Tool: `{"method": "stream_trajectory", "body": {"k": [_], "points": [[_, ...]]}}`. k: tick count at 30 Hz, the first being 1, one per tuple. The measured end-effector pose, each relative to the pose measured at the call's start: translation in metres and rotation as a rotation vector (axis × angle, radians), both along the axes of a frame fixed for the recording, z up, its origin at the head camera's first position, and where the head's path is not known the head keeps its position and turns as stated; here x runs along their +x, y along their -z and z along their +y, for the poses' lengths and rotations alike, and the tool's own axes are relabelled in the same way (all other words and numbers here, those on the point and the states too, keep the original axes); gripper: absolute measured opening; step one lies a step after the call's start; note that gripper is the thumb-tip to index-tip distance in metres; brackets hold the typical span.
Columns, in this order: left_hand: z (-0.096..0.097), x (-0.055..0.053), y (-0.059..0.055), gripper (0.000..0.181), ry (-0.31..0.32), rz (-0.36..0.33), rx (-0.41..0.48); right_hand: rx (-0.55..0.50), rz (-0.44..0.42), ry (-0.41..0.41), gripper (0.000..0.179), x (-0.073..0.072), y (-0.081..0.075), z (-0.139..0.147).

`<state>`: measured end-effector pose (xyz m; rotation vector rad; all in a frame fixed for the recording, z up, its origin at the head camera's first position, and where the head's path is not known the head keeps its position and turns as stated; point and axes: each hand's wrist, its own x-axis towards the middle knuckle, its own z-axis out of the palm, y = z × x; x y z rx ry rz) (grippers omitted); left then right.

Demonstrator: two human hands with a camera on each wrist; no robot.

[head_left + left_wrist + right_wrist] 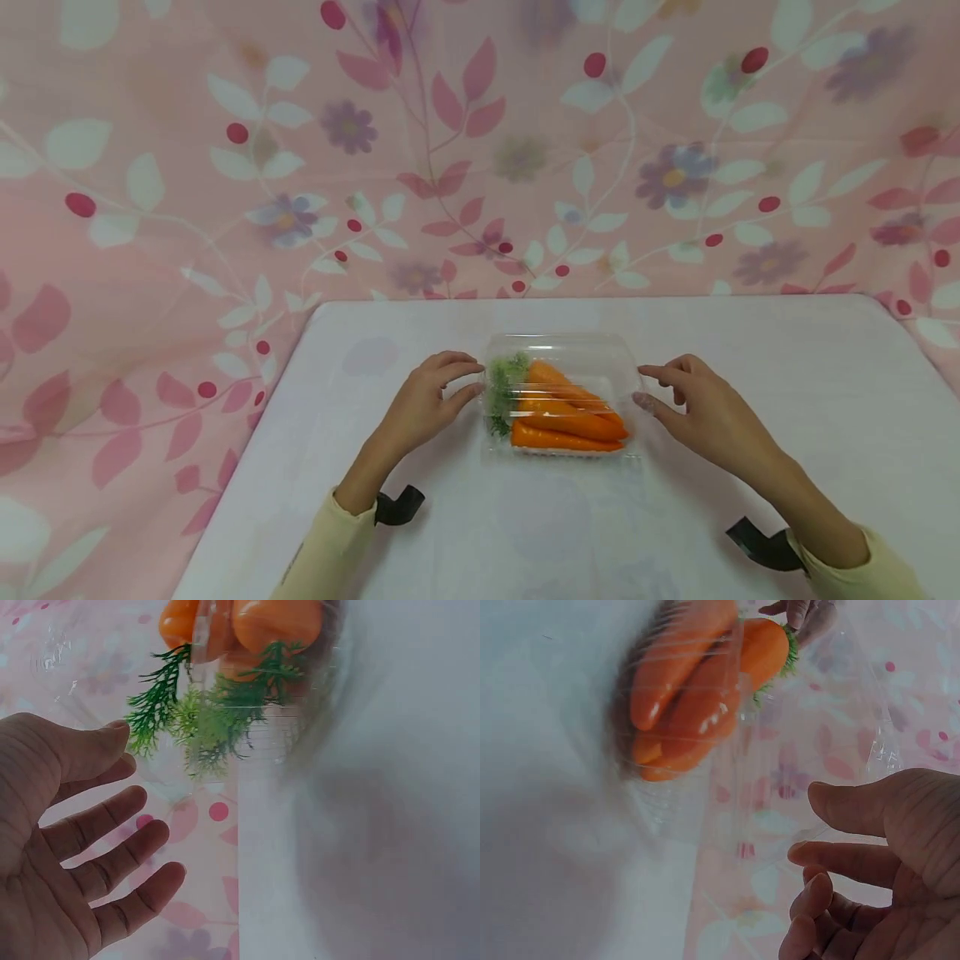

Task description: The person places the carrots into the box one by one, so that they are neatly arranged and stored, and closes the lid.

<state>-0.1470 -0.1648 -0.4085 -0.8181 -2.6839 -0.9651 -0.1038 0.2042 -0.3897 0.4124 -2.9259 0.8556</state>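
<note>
A clear plastic container (561,346) holds several orange carrots (570,421) with green feathery tops (504,392) at its left end. At the container's left side is my left hand (431,400), thumb and forefinger close to the plastic edge; its other fingers spread loosely in the left wrist view. My right hand (712,417) is at the opposite side, thumb and forefinger tips by the edge with a gap between them, the other fingers loosely bent in the right wrist view. Contact with the thin plastic is hard to make out. Whether the lid is fully down, I cannot tell.
The container rests on a white-covered table (555,533). Behind and to the left hangs a pink floral cloth (480,150). Black straps (400,506) stick out at both wrists, by the pale sleeves.
</note>
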Motion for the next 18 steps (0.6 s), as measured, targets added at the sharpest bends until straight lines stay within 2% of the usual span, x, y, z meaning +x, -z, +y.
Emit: {"method": "stream_trajectory", "body": {"k": [7, 14, 18], "points": [[0.001, 0.008, 0.009, 0.033, -0.018, 0.056, -0.063, 0.039, 0.032, -0.023, 0.048, 0.010, 0.010, -0.004], [0.001, 0.013, 0.020, 0.035, -0.005, 0.181, -0.171, 0.078, 0.074, -0.042, 0.048, 0.016, 0.018, -0.003], [0.003, 0.017, 0.020, 0.035, -0.008, 0.181, -0.232, 0.061, 0.093, -0.058, 0.045, 0.019, 0.022, -0.002]]}}
